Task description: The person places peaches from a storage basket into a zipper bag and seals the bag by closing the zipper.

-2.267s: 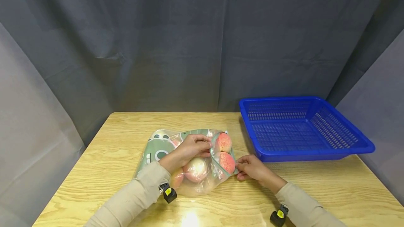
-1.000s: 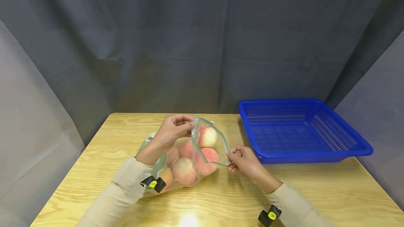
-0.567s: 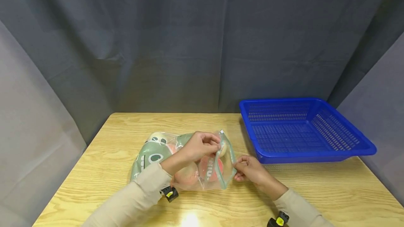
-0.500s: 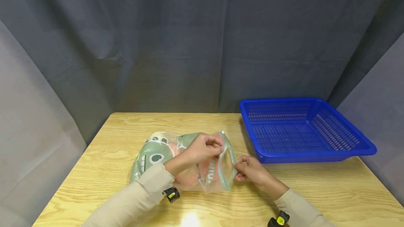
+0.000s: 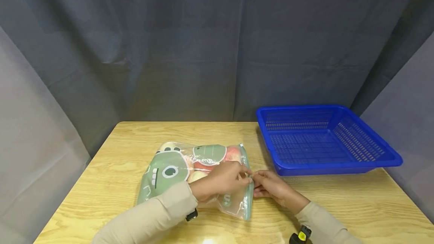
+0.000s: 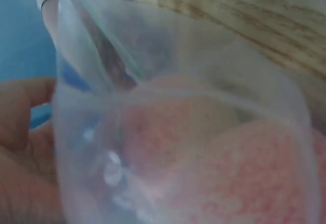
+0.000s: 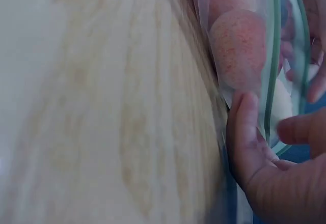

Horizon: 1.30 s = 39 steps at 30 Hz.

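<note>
A clear zip bag (image 5: 171, 181) with a green dinosaur print lies on the table, its green-edged mouth to the right. Inside it are several pink and cream peaches (image 5: 233, 154). My left hand (image 5: 225, 178) lies across the bag and pinches its mouth edge near the middle. Facing it, my right hand (image 5: 275, 190) holds the same edge from the right. Up close in the right wrist view, the two green strips (image 7: 272, 56) stand apart, with the right thumb and a finger on either side of the edge. The left forearm covers part of the bag.
A blue plastic basket (image 5: 329, 168) stands at the right rear of the wooden table (image 5: 112, 183), just beyond the right hand. Dark grey cloth (image 5: 190, 48) hangs behind, with lighter panels at both sides.
The bag was lifted and its mouth spread wide a second ago; now it lies flatter with the mouth narrowed. My left hand has moved right and down along the edge, close to the right hand.
</note>
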{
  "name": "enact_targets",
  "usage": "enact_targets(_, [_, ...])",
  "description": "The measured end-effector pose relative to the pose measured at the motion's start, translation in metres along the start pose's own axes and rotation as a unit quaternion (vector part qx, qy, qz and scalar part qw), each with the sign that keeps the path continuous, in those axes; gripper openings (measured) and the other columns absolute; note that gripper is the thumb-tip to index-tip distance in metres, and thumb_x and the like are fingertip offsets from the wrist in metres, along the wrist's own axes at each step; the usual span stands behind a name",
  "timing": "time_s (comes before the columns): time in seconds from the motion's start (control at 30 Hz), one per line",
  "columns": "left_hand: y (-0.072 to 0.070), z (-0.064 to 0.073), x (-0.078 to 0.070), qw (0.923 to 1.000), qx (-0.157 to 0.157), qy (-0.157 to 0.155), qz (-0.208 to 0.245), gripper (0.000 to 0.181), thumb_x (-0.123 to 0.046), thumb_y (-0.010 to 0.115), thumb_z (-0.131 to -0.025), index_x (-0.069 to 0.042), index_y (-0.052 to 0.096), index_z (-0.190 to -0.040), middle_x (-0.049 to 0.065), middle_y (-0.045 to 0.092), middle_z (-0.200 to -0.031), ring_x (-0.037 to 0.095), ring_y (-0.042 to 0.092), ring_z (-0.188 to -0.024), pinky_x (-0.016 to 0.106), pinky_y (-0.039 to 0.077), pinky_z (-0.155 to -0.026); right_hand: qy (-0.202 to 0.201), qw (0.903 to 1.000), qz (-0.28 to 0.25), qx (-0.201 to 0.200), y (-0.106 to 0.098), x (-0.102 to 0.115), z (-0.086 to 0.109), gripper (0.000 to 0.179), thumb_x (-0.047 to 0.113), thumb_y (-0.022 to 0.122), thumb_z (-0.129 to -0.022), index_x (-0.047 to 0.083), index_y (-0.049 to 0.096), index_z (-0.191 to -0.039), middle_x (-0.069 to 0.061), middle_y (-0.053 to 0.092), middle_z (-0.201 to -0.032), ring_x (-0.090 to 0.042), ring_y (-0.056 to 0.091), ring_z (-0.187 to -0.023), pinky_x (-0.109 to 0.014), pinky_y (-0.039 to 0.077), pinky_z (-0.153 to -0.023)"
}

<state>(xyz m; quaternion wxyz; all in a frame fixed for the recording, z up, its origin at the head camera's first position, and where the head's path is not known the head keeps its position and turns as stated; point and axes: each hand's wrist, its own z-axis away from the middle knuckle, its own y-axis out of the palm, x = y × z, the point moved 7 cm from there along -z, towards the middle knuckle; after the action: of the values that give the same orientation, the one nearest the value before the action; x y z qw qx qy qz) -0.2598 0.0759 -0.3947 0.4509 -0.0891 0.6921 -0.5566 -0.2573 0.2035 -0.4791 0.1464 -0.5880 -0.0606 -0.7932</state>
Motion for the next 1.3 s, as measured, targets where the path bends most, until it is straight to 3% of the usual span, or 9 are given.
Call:
enact_targets(0.13, [0.006,0.003,-0.012,0.9956,0.023,0.054,-0.073,0.029,-0.031,0.060,-0.094,-0.016,0.070,-0.117,-0.004,0.068,-0.112,0.009,0.060,-0.091,0.020,0.050,-0.077,0.001,0.9999,0.001,-0.016,-0.003,0.005,-0.002,0.045,0.027,0.039,-0.104,-0.015,0.050,-0.120,-0.009,0.061,-0.090,-0.013,0.060,-0.076,-0.026,0.059,-0.074])
enact_targets(0.17, [0.007,0.004,-0.013,0.9945,0.033,0.063,-0.076,0.029,-0.031,0.060,-0.094,-0.015,0.070,-0.117,-0.003,0.070,-0.105,0.010,0.061,-0.089,0.022,0.052,-0.075,0.002,0.9998,0.003,-0.022,-0.003,0.007,-0.002,0.048,0.028,0.039,-0.104,-0.015,0.048,-0.122,-0.010,0.061,-0.093,-0.014,0.060,-0.079,-0.027,0.059,-0.076])
enact_targets(0.37, [0.000,0.001,-0.008,0.9946,0.087,0.056,-0.002,0.029,-0.029,0.059,-0.096,-0.012,0.069,-0.118,-0.005,0.071,-0.094,0.004,0.056,-0.066,0.018,0.049,-0.062,-0.013,0.9981,0.013,-0.059,-0.004,0.016,-0.010,0.049,0.025,0.042,-0.103,-0.016,0.040,-0.131,-0.020,0.057,-0.111,-0.021,0.062,-0.093,-0.033,0.057,-0.085])
enact_targets(0.43, [-0.008,-0.002,-0.003,0.9943,0.091,0.053,0.016,0.026,-0.025,0.060,-0.096,-0.011,0.069,-0.116,-0.006,0.070,-0.104,0.003,0.060,-0.082,0.016,0.049,-0.073,-0.021,0.9975,0.005,-0.068,-0.004,0.019,-0.015,0.047,0.023,0.041,-0.103,-0.015,0.041,-0.131,-0.020,0.057,-0.115,-0.019,0.062,-0.094,-0.032,0.056,-0.085])
enact_targets(0.63, [-0.037,-0.021,0.016,0.9977,0.051,0.027,0.035,0.022,-0.016,0.062,-0.094,-0.008,0.070,-0.113,0.000,0.069,-0.104,0.011,0.064,-0.089,0.018,0.053,-0.076,-0.040,0.9925,-0.037,-0.110,-0.004,0.028,-0.035,0.041,0.019,0.039,-0.103,-0.013,0.047,-0.126,-0.012,0.064,-0.106,-0.012,0.064,-0.087,-0.026,0.056,-0.077])
enact_targets(0.93, [-0.076,-0.052,0.038,0.9999,-0.010,0.004,-0.011,0.022,-0.014,0.062,-0.093,-0.004,0.070,-0.111,0.007,0.070,-0.109,0.023,0.063,-0.102,0.033,0.054,-0.089,-0.025,0.9863,-0.056,-0.153,-0.010,0.037,-0.062,0.041,0.024,0.046,-0.101,-0.012,0.055,-0.119,0.000,0.065,-0.081,-0.008,0.060,-0.074,-0.022,0.053,-0.068])
enact_targets(1.07, [-0.083,-0.062,0.044,0.9994,-0.008,-0.001,-0.034,0.022,-0.014,0.061,-0.095,-0.005,0.070,-0.112,0.007,0.069,-0.112,0.024,0.063,-0.104,0.036,0.053,-0.092,-0.026,0.9837,-0.031,-0.175,-0.013,0.035,-0.070,0.035,0.015,0.053,-0.097,-0.012,0.058,-0.120,-0.010,0.065,-0.097,-0.012,0.058,-0.081,-0.021,0.052,-0.069])
enact_targets(1.2, [-0.087,-0.072,0.047,0.9980,-0.007,-0.008,-0.062,0.022,-0.014,0.061,-0.094,-0.006,0.071,-0.112,0.007,0.069,-0.112,0.024,0.063,-0.106,0.037,0.052,-0.094,-0.027,0.9793,-0.002,-0.201,-0.014,0.034,-0.071,0.034,0.007,0.055,-0.094,-0.009,0.057,-0.124,-0.022,0.059,-0.120,-0.022,0.056,-0.099,-0.024,0.050,-0.078])
enact_targets(1.3, [-0.087,-0.079,0.051,0.9968,-0.004,-0.022,-0.077,0.022,-0.014,0.062,-0.094,-0.007,0.071,-0.112,0.006,0.069,-0.112,0.025,0.062,-0.109,0.037,0.052,-0.096,-0.040,0.9749,-0.002,-0.219,-0.014,0.035,-0.070,0.033,0.004,0.056,-0.093,-0.008,0.058,-0.123,-0.023,0.055,-0.125,-0.026,0.051,-0.108,-0.026,0.046,-0.084])
